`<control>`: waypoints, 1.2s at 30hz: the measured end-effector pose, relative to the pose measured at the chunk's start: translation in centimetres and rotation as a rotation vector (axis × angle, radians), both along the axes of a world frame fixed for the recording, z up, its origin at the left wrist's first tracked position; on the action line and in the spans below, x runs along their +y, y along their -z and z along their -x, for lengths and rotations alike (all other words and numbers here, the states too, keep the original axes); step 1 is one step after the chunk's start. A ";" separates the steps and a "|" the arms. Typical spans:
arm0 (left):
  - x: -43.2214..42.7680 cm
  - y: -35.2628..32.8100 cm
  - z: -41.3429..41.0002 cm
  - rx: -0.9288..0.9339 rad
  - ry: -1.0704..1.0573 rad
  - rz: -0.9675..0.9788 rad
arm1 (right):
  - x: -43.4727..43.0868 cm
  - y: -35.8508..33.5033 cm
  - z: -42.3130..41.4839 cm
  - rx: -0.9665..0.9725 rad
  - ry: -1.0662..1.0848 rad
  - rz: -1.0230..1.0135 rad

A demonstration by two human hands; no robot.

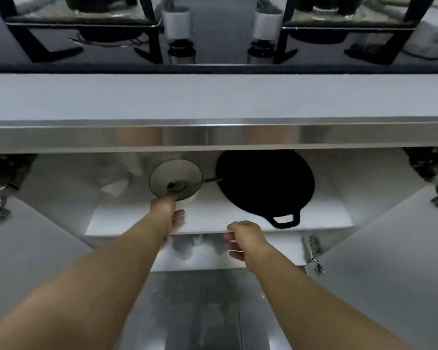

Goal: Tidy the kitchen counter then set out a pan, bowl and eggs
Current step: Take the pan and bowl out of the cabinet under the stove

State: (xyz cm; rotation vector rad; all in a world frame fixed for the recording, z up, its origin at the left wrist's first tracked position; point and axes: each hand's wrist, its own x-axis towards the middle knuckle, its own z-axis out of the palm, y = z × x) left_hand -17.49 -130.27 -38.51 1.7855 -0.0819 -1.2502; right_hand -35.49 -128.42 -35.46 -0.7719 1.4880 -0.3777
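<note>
Black pan sits on cupboard shelf, right of bowl (spoon inside). I see left hand, grip pinching bowl's near rim; right hand, grip loose, empty, at shelf edge.

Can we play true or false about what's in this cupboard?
1. The pan sits on the shelf. True.
2. A spoon lies in the bowl. True.
3. The right hand holds the pan's handle. False: it is by the shelf's front edge, off the pan.
4. The left hand grips the bowl's near rim. True.
5. The bowl stands to the right of the pan. False: it stands to the pan's left.
</note>
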 end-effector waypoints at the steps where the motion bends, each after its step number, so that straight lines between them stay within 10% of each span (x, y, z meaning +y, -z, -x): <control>1: -0.6 1.4 -0.3 0.005 0.006 0.009 | -0.2 1.1 0.0 -0.008 -0.001 0.002; 9: -0.9 1.8 -0.2 -0.031 -0.030 0.080 | -0.3 3.1 0.3 -0.057 0.010 -0.004; 23: 12.9 -17.2 5.7 0.089 -0.011 0.052 | 6.5 -14.4 0.3 -0.323 -0.009 -0.071; 36: 21.9 -29.8 3.4 -0.119 -0.018 0.041 | 12.3 -24.0 -3.5 -0.226 -0.138 0.247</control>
